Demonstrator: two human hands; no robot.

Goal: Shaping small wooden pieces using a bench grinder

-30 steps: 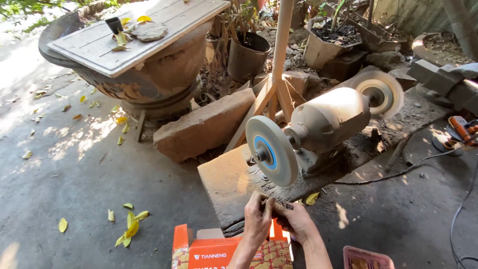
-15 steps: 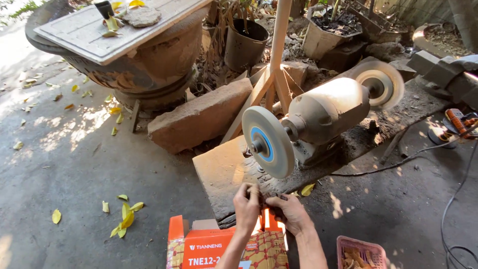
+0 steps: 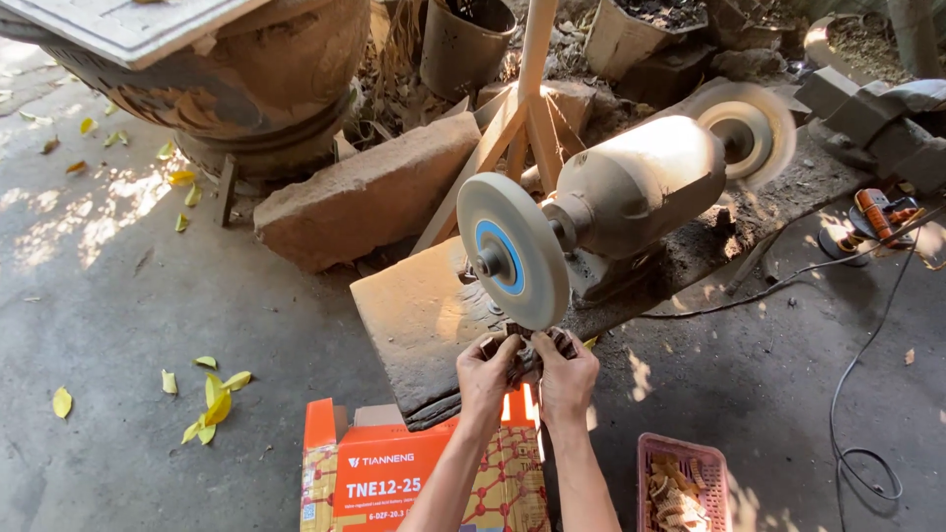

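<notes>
An orange cardboard box (image 3: 394, 473) with a white-lettered label sits below your wrists. Your left hand (image 3: 488, 369) and right hand (image 3: 567, 374) pinch a small dark brown piece (image 3: 522, 357), fingers closed on it, touching the lower rim of the white buffing wheel (image 3: 512, 251). A pink basket (image 3: 682, 483) holds tan wooden pieces (image 3: 675, 498).

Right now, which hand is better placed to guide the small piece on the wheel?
Probably left: the left hand sits directly under the wheel rim, gripping the small piece; the right hand holds it slightly off to the side.
</notes>
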